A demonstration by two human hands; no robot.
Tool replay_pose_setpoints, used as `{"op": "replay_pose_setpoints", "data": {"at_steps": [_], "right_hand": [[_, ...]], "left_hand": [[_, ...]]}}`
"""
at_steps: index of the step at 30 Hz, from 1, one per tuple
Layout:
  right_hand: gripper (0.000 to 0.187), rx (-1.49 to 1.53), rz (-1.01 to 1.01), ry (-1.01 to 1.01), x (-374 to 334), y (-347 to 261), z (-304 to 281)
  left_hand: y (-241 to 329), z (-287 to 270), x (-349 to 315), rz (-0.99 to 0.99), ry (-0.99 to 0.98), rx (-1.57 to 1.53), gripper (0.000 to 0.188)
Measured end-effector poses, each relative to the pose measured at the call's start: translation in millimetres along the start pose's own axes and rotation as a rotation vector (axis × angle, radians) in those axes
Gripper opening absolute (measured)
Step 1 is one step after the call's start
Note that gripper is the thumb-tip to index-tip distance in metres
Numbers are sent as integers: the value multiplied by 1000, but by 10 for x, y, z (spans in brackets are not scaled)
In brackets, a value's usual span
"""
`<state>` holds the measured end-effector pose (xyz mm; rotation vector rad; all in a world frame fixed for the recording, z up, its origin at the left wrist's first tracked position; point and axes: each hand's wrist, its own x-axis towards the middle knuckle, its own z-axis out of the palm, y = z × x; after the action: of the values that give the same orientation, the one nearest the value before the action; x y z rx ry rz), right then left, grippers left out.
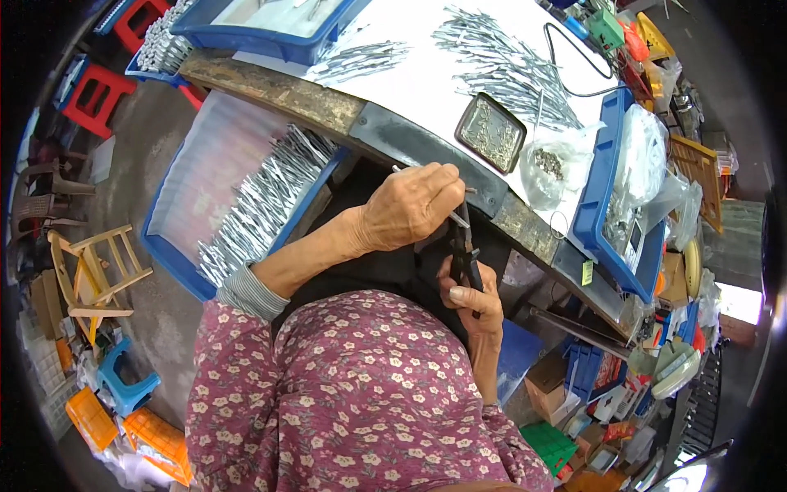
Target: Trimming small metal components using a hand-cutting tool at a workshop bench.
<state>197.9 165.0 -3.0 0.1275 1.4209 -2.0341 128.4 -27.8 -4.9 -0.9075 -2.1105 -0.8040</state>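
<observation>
My left hand (416, 203) is closed around a thin metal strip at the table's near edge; the tip shows past the fingers, the rest is hidden. Just below and to the right, my right hand (475, 299) is wrapped round dark-handled pliers (466, 261), jaws pointing up beside the left hand's fingers. Whether the jaws grip the strip I cannot tell. Beyond the hands, a small dark-rimmed tray (461, 131) holds tiny metal pieces. To its right sits a clear plastic bag (534, 190) with small brownish parts.
Grey metal strips (512, 70) lie heaped on the white tabletop, with a smaller pile (361, 61) further left. A blue crate (176, 275) of similar strips stands low at left. Another blue crate (592, 234) with plastic bags borders the right. A black cable (551, 49) curves behind.
</observation>
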Motion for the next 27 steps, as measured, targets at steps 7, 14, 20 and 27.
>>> {"op": "replay_pose_setpoints", "data": {"at_steps": [7,14,20,27], "right_hand": [[34,-74,-71,-33,114,45,128],[36,-261,-35,9,124,120,133],[39,-485,-37,-5,155,156,130],[44,-482,5,9,165,199,113]], "left_hand": [[-93,-217,84,-776,123,-429,8],[-924,-542,92,-910,127,-252,17],[-1219,-313,74,-751,-129,425,13],[-1342,-194,62,-516,-135,535,8]]}}
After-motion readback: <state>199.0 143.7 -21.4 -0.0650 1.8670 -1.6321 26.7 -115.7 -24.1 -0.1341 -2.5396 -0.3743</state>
